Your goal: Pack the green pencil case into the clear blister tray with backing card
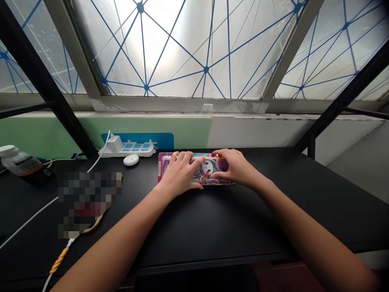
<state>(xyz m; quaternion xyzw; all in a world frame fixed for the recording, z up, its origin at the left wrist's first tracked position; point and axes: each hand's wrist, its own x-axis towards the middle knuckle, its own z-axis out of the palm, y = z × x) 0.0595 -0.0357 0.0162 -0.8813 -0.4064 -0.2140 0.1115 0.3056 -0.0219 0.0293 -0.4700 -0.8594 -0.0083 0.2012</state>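
Head view shows one flat colourful case (pixel 200 175), which lies on the black table (pixel 212 227) toward its far edge, with a white cartoon face printed on its upper side. The left hand (pixel 180 172) is laid across the left and middle part of this case, its fingers spread toward the far edge and its thumb by the near edge; I cannot tell whether it grips or only rests. The right hand (pixel 232 164) is grasping the right part of the case, with fingers at the far edge and thumb bent over the printed side.

To the left of the case is a small white oval object (pixel 131 160), and behind that one is a white power strip (pixel 130 150) with a plug adapter (pixel 114 143). Farther left of the case are a pixelated item (pixel 89 205), which I cannot identify, and a white-capped bottle (pixel 22 162). Beyond the case, a small clear cup (pixel 208 107) stands on the window ledge (pixel 170 104).
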